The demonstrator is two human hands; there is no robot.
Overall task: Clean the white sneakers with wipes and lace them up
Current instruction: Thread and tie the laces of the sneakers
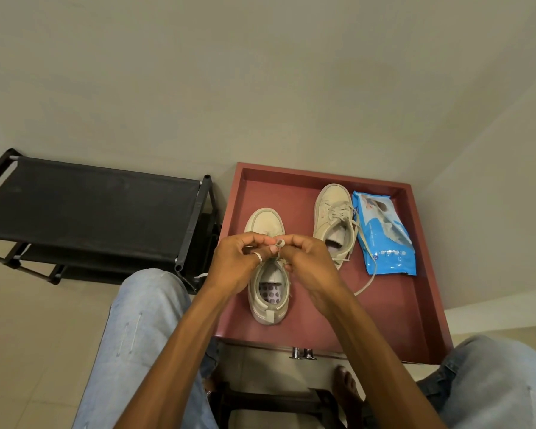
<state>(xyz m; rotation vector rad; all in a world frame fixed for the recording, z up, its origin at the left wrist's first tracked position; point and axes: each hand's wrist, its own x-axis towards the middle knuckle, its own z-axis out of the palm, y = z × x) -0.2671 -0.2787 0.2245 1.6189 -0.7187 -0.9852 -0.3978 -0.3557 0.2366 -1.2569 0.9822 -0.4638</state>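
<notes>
Both hands meet above the nearer white canvas sneaker [268, 308] on the reddish-brown rimmed table [291, 172]. The left hand [239, 264] and right hand [307, 261] each pinch its pale shoelace [279, 243] with curled fingers. The second white sneaker [331, 212] lies further back, just beside a blue plastic wipes pack [384, 239].

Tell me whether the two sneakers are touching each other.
Apart. The head view shows a strip of bare red tray between the near sneaker and the far sneaker.

Near off-white leather sneaker [268, 305], lace [280, 243] looped; loose-laced twin [333, 212] at its 1 o'clock; blue plastic wipes pack [384, 233] at twin's 3 o'clock.
</notes>
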